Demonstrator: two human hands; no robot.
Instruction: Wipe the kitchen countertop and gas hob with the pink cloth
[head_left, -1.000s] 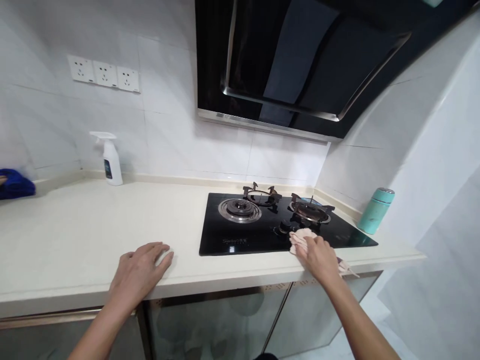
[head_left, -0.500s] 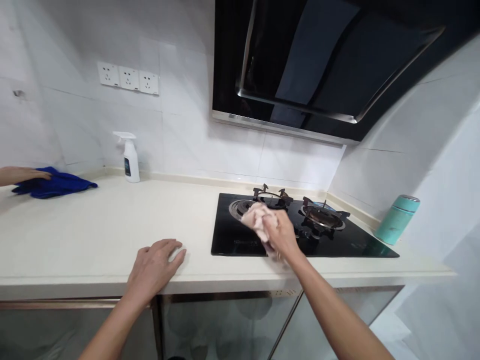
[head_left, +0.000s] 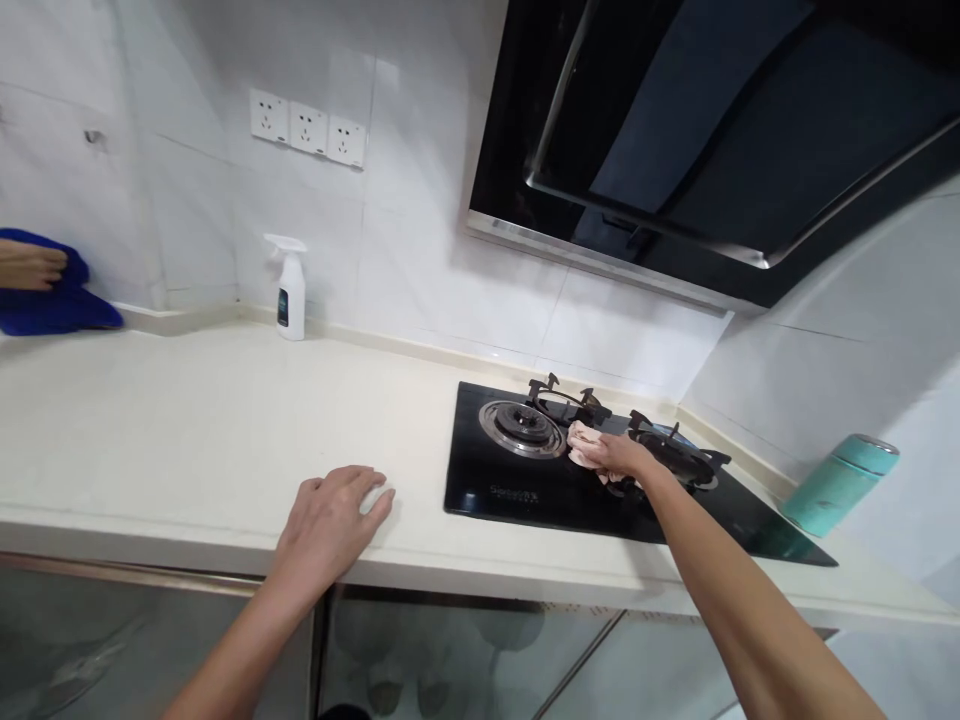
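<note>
My right hand is closed on a pale pink cloth, which it presses onto the black glass gas stove between the two burners. Left of the cloth is the bare left burner with its metal ring. Its pan support sits shifted behind it, by the wall side. The right burner has its support in place, partly hidden by my arm. My left hand rests on the cream countertop near the front edge, fingers loosely spread and holding nothing.
A white spray bottle stands against the wall. At far left another person's hand holds a blue cloth. A turquoise flask stands right of the stove. The black range hood hangs above.
My right hand has carried the pink cloth right, from in front of the left burner to between the burners. The other person's blue cloth is now bunched at the wall. My view has tilted.
</note>
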